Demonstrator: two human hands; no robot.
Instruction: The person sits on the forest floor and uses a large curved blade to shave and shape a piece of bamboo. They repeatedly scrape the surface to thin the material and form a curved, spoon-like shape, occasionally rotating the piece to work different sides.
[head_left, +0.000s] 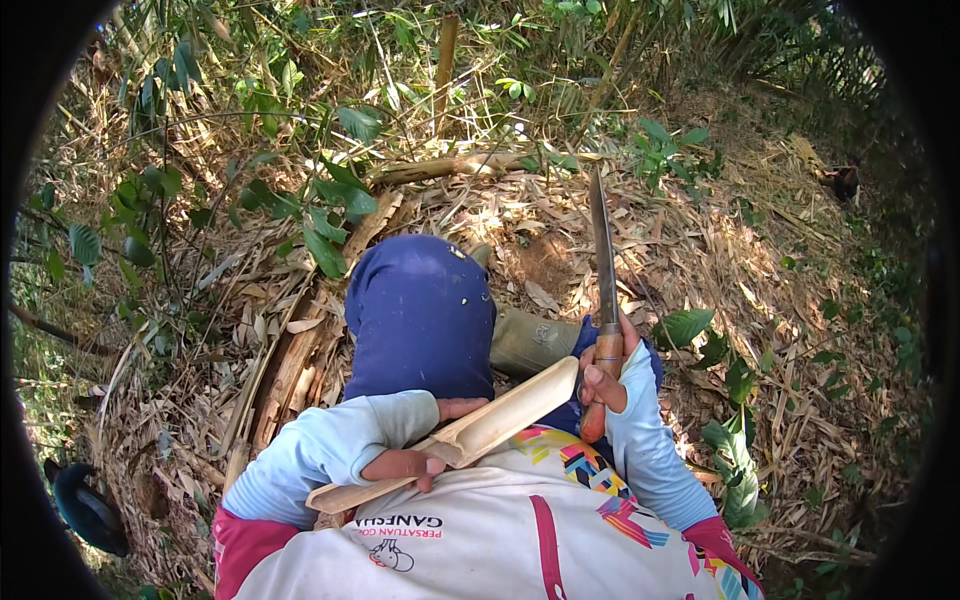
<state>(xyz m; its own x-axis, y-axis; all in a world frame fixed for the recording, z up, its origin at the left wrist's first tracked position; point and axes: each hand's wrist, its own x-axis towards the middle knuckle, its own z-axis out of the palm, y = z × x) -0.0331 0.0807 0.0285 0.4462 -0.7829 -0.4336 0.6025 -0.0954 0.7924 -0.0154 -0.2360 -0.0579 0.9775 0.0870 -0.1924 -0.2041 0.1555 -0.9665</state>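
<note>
Showing beside bamboo [515,412] — shirt lettering [412,522]

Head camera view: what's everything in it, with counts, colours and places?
Split bamboo piece: 1, pale tan, lower centre
Long knife: 1, grey and brown, right of centre
Fallen logs: at least 2, brown, upper centre and left
Dry leaves: many, brown, throughout
Leafy plants: many, green, mostly around edges
Bird-like shape: 1, blue-black, lower left
Rubber boot: 1 clear, olive, centre
Trousers: 1 pair, blue, centre
Shirt: 1, mostly white, bottom
Left hand: 1, bare, holding bamboo
Right hand: 1, bare, gripping knife
</note>
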